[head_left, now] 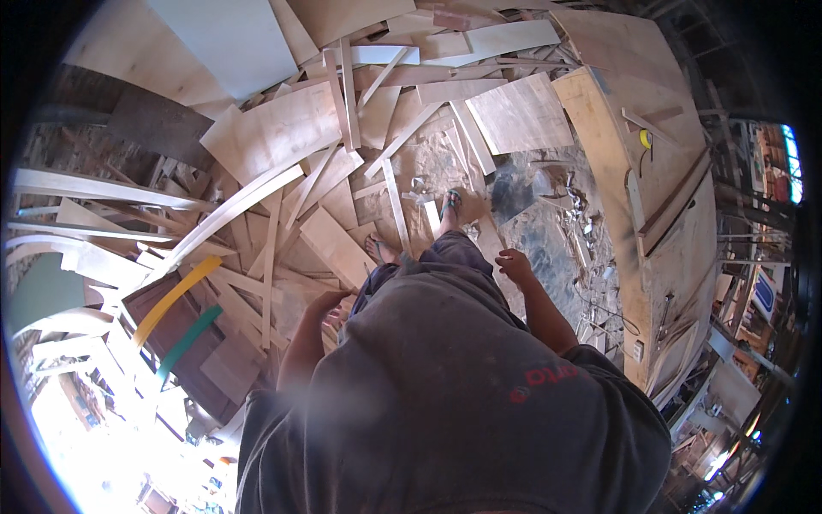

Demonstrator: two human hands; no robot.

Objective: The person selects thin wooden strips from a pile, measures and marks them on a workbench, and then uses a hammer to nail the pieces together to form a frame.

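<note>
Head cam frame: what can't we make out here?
Head view, right hand: too small to tell whether it grips anything.
Head view, left hand: too small and shadowed to read the grip.
Head view, green curved strip: lower end lost in glare.
Head view, dark trousers: upper part hidden by the grey shirt.

The wooden board (pixel 336 247) left of centre looks bare and matt; the shirt (pixel 462 411) at lower centre is dull cloth. The floor (pixel 535 248) right of centre looks rough, gritty; the tabletop (pixel 676 244) at right is matt wood.
</note>
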